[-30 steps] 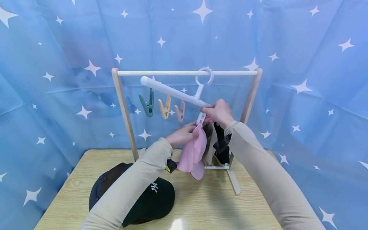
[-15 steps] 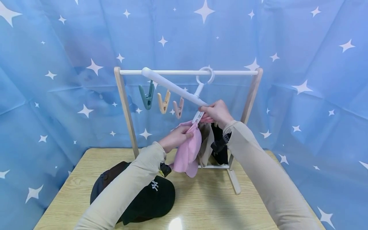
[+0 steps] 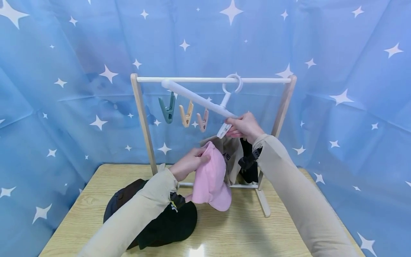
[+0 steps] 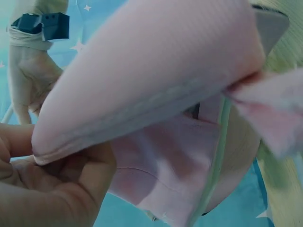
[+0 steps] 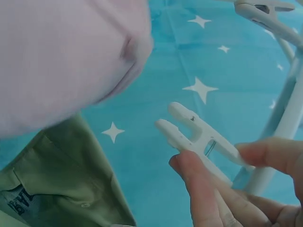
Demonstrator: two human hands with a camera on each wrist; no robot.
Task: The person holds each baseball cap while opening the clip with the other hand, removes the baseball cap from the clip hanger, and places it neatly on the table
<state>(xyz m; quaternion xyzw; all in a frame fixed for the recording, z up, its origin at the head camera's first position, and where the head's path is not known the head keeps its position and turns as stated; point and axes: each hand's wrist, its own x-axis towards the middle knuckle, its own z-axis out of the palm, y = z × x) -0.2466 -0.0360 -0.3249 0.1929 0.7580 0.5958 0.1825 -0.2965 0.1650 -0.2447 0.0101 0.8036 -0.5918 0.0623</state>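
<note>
Rack (image 3: 192,80), caps (image 3: 173,225) (dark) on table (image 3: 237,230)

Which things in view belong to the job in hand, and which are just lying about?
Job in hand, seemingly:
pink cap, in left hand
white clip, pinched by right hand
white hanger
rack

Apparently idle:
black cap on table
beige cap behind
green clip
starry curtain

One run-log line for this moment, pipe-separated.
left hand: holds pink cap | right hand: pinches white clip open | cap/clip: apart | hanger: hangs on rail

Blue star-patterned backdrop (image 3: 205,35), wood-grain table (image 3: 244,232), bright glare spot (image 3: 196,251)
</note>
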